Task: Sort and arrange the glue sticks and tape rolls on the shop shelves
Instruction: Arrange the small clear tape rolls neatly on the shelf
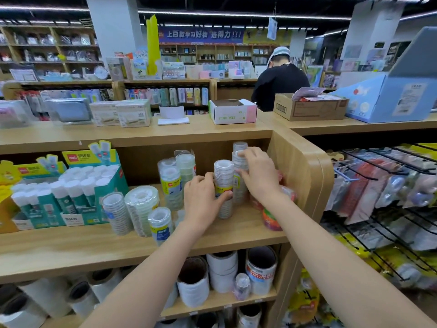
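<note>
Currently the left hand wraps its fingers round the shorter tape stack; the right hand grips the taller stack at its 3 o'clock, on the middle shelf. Keep both upright; slide, do not lift.

Both bare arms are stretched forward, left hand gripping a short tape stack, right hand just beside it curled on a taller tape stack.
</note>
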Demonstrator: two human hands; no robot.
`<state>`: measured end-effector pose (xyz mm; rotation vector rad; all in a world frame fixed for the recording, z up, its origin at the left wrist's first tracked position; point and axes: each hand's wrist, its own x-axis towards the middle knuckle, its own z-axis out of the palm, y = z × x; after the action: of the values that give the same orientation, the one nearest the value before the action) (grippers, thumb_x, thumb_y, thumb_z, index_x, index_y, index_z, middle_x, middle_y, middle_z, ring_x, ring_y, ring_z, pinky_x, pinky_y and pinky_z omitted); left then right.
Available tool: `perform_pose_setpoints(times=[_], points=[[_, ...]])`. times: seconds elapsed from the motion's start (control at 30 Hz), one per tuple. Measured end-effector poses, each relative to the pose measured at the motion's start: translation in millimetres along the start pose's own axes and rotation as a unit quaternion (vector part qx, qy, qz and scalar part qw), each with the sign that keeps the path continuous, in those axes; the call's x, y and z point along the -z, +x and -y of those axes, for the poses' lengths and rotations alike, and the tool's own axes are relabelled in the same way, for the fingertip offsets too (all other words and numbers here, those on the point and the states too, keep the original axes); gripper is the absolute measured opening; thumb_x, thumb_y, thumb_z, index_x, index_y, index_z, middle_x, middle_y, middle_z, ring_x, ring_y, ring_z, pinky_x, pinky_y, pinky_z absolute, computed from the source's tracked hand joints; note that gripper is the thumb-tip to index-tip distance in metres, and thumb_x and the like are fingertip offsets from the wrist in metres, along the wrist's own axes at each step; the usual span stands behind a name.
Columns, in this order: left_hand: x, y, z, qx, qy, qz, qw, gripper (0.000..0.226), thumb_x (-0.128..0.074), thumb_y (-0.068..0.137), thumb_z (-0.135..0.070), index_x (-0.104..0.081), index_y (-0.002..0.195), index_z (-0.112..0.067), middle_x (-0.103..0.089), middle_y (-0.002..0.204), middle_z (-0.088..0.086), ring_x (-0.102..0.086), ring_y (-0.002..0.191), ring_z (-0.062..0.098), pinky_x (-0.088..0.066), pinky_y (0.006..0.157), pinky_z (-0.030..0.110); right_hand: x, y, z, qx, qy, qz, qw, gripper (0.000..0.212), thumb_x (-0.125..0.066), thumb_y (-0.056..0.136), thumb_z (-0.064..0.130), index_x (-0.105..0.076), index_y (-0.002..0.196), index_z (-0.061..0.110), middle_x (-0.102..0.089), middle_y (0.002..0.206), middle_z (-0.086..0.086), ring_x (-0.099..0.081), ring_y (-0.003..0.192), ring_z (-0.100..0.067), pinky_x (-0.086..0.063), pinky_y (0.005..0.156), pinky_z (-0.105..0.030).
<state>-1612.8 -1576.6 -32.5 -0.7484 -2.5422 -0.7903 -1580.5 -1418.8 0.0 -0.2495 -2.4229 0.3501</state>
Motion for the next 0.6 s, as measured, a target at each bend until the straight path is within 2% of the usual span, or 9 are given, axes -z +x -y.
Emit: perform_pose_setpoints(times=[0.1,0.27,0.37,0.43,0.53,0.6], points=[[1.6,2.7,10.8,0.007,-0.004,-0.009,1.0,0.047,-0.069,0.081,-0.056,-0.056,0.107,-0.019,-0.062,0.099,0.003,-0.054,0.1,0.024,-0.042,0.085,0.037,5.0,2.0,2.5,-0.007,0.044,-0.027,0.999,0.028,-0.073,0.084,0.011,-0.062,0.11,0.014,-0.055,0.117,-0.005,-0.058,0.102,-0.025,-0.044,0.09,-0.035],[5.4,4.9,18.2,0.022,-0.005,-0.035,0.999,0.044,-0.073,0.08,-0.05,-0.057,0.105,-0.018,-0.065,0.095,0.005,-0.058,0.093,0.025,-0.047,0.078,0.041,16.7,-5.9,-0.9,0.043,0.114,0.012,0.993,0.024,-0.076,0.082,0.015,-0.062,0.101,0.015,-0.052,0.108,-0.001,-0.055,0.099,-0.019,-0.044,0.085,-0.03],[3.6,5.3,20.6,0.022,-0.01,-0.03,0.999,0.044,-0.07,0.082,-0.05,-0.055,0.107,-0.017,-0.065,0.094,0.005,-0.06,0.091,0.026,-0.048,0.075,0.042,24.0,-11.3,-4.8,0.071,0.14,0.053,0.986,0.024,-0.077,0.081,0.02,-0.061,0.1,0.021,-0.051,0.107,0.002,-0.058,0.092,-0.02,-0.046,0.079,-0.026],[0.7,5.5,22.5,0.01,-0.018,-0.025,0.999,0.045,-0.068,0.085,-0.049,-0.054,0.112,-0.016,-0.066,0.096,0.005,-0.061,0.091,0.026,-0.048,0.075,0.04,24.7,-14.7,-5.6,0.084,0.164,0.054,0.981,0.026,-0.079,0.08,0.02,-0.061,0.099,0.023,-0.052,0.107,0.002,-0.057,0.097,-0.017,-0.048,0.083,-0.026],[-4.0,5.5,27.1,-0.009,-0.051,0.004,0.999,0.062,-0.059,0.088,-0.054,-0.045,0.132,-0.012,-0.066,0.115,0.006,-0.061,0.104,0.024,-0.052,0.084,0.042,23.5,-20.7,-3.1,0.093,0.192,0.043,0.976,0.027,-0.08,0.078,0.018,-0.062,0.098,0.023,-0.053,0.108,0.002,-0.053,0.105,-0.009,-0.043,0.085,-0.016],[-4.7,1.1,29.3,-0.008,-0.056,0.0,0.998,0.077,-0.054,0.092,-0.053,-0.03,0.148,-0.006,-0.053,0.138,0.012,-0.051,0.124,0.026,-0.047,0.1,0.042,23.1,-24.4,-1.2,0.1,0.204,0.031,0.973,0.027,-0.081,0.077,0.018,-0.064,0.098,0.022,-0.054,0.109,0.002,-0.053,0.106,-0.007,-0.044,0.086,-0.015]])
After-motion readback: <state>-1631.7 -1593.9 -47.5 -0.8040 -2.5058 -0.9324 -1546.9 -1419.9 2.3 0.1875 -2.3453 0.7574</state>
